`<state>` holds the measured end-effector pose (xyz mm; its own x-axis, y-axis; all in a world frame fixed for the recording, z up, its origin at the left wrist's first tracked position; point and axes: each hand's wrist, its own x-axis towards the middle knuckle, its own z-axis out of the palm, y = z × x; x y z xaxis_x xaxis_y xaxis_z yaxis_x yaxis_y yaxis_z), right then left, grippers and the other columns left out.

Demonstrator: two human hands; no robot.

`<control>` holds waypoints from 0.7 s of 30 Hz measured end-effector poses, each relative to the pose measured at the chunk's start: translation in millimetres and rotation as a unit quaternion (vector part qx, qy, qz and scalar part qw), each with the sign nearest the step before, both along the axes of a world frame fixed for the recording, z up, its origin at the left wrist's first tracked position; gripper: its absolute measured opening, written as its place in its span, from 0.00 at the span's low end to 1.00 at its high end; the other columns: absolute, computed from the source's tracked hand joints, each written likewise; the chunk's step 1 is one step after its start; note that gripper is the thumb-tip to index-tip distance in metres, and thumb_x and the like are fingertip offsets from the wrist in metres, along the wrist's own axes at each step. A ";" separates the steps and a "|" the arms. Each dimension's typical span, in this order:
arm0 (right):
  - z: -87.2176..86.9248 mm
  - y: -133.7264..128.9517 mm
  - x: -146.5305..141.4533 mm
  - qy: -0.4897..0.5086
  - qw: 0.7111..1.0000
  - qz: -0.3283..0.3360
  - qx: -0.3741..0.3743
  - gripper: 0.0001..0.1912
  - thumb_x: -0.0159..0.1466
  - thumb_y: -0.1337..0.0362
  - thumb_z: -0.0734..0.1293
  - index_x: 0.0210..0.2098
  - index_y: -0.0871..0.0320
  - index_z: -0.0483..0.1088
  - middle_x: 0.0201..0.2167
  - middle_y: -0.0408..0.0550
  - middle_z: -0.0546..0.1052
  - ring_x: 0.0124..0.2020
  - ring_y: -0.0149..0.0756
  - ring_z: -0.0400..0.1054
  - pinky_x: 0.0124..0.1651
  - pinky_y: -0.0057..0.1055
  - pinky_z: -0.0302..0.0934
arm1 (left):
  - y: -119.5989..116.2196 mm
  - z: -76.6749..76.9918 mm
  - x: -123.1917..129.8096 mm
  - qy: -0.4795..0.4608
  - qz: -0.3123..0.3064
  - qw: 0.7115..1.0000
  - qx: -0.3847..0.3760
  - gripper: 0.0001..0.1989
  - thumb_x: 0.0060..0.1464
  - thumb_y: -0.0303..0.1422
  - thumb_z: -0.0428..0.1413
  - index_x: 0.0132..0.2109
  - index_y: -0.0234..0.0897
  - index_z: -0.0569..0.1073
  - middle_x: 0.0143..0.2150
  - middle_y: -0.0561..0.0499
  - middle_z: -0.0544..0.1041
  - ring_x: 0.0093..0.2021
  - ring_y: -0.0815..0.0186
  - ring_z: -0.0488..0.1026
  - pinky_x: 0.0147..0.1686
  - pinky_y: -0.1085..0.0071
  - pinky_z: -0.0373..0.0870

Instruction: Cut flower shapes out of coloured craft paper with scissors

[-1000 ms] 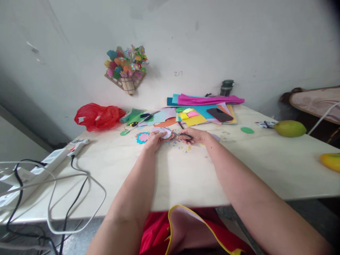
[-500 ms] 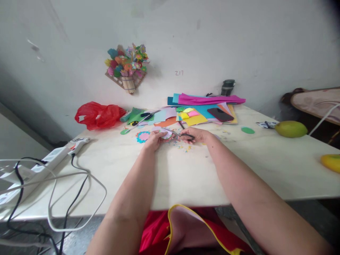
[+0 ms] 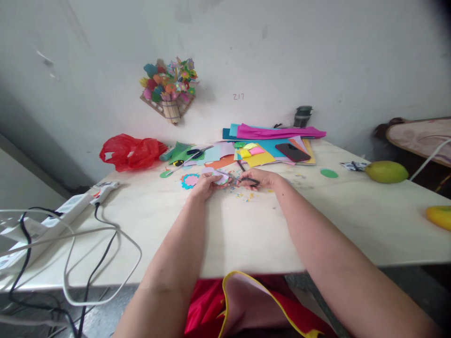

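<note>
My left hand (image 3: 205, 186) pinches a small piece of lilac paper (image 3: 221, 176) over the middle of the table. In my right hand (image 3: 260, 177) is a pair of scissors (image 3: 249, 182) with dark handles, its blades pointing left at the paper's edge. Whether the blades are parted is too small to tell. Beside my left hand lies a paper flower (image 3: 190, 181), blue-edged with a pink centre. Tiny paper scraps (image 3: 243, 193) are scattered beneath both hands.
Coloured sheets (image 3: 262, 158) and a phone (image 3: 292, 152) lie behind my hands, with more scissors (image 3: 195, 152) to their left. A red plastic bag (image 3: 130, 152) sits back left. Cables and a power strip (image 3: 66, 209) occupy the left edge; a mango (image 3: 386, 172) lies right.
Hardly anything differs. Both hands stay in place with the paper and scissors; the view has shifted very slightly.
</note>
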<state>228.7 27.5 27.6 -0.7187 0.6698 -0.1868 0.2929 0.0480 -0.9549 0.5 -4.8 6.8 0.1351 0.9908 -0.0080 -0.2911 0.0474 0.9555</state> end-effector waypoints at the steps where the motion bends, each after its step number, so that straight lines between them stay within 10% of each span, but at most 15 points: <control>1: 0.5 -0.3 -0.1 -0.002 1.000 -0.001 -0.002 0.07 0.53 0.64 0.71 0.27 0.61 0.69 0.14 0.36 0.64 0.13 0.23 0.55 0.14 0.21 0.46 | 0.1 -0.1 -0.2 0.000 0.002 1.000 0.000 0.05 0.42 0.24 0.66 0.31 0.30 0.79 0.29 0.42 0.82 0.30 0.56 0.82 0.24 0.70 0.78; 21: -0.2 -1.1 -0.4 -0.013 1.000 -0.001 0.004 0.09 0.57 0.63 0.71 0.26 0.61 0.68 0.13 0.37 0.64 0.12 0.22 0.55 0.14 0.21 0.45 | 1.5 -1.5 -1.2 0.004 0.001 1.000 -0.002 0.06 0.44 0.22 0.63 0.34 0.28 0.80 0.32 0.38 0.83 0.30 0.55 0.82 0.25 0.69 0.78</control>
<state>228.4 26.4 27.4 -0.7129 0.6722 -0.1998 0.3169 0.0547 -0.9469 -0.7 -3.3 5.3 0.1331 0.9910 -0.0127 -0.2826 0.0502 0.9579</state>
